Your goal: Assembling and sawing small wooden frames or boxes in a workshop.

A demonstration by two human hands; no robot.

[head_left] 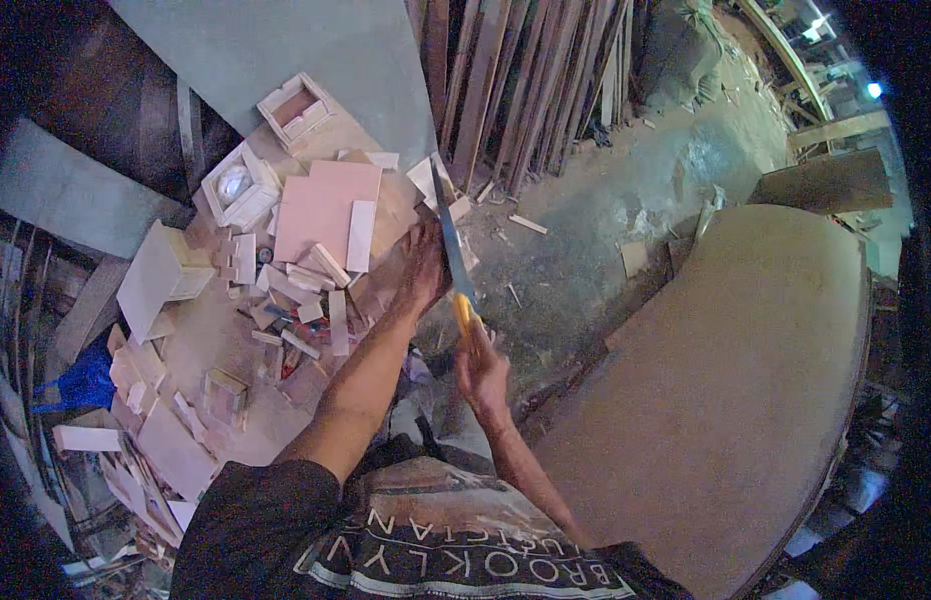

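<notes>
My right hand [482, 372] is wrapped round the yellow handle of a handsaw [452, 245]. The saw's long, narrow blade points away from me along the right edge of the worktable. Just left of the blade, my left hand [422, 265] is at the table edge with its fingers bent downward. Whatever the fingers press on is mostly hidden beneath them. A pale piece of wood [422, 178] lies beyond the fingertips, close to the blade's far end. Left of my left hand, a thin wooden strip [360, 237] rests on a square pinkish board [320, 205].
Small wooden offcuts [310, 290] lie heaped on the worktable [210, 335]. A rectangular wooden frame [296, 110] and a hexagonal wooden box [240, 187] stand behind. Upright planks [525, 90] lean at the back. A large brown panel [725, 400] fills the right side.
</notes>
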